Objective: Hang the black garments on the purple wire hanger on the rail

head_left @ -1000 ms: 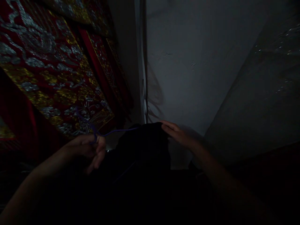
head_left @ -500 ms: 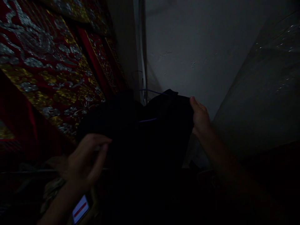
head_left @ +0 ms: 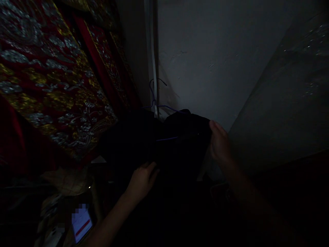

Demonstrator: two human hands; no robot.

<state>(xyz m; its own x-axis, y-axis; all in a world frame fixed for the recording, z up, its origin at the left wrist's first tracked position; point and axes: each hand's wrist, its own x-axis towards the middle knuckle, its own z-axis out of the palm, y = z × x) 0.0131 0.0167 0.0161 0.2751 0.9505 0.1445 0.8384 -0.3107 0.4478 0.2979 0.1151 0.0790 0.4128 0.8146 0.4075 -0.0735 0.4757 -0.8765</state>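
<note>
A black garment [head_left: 177, 161], too dark to make out its cut, hangs on a thin purple wire hanger [head_left: 167, 138]. The hanger's hook [head_left: 153, 84] shows above it, in front of a pale upright strip. My right hand [head_left: 220, 141] is closed on the garment's right shoulder edge, thumb and fingers pinching the cloth. Lower down, at the garment's front, my left hand [head_left: 142, 178] has its fingers curled in against the dark cloth and appears to grip it. The fingertips there are partly lost in shadow.
Red cloth with gold and silver embroidery [head_left: 66, 79] hangs at the left. A grey wall [head_left: 205, 51] stands behind the garment, with a transparent plastic-like sheet [head_left: 290, 103] at the right. A lit phone [head_left: 81, 224] lies at the lower left beside a crumpled tan bag [head_left: 69, 180].
My left hand has moved right, from beside the garment onto its front. The garment and right hand sit slightly lower in view, and the hanger's hook now shows clearly.
</note>
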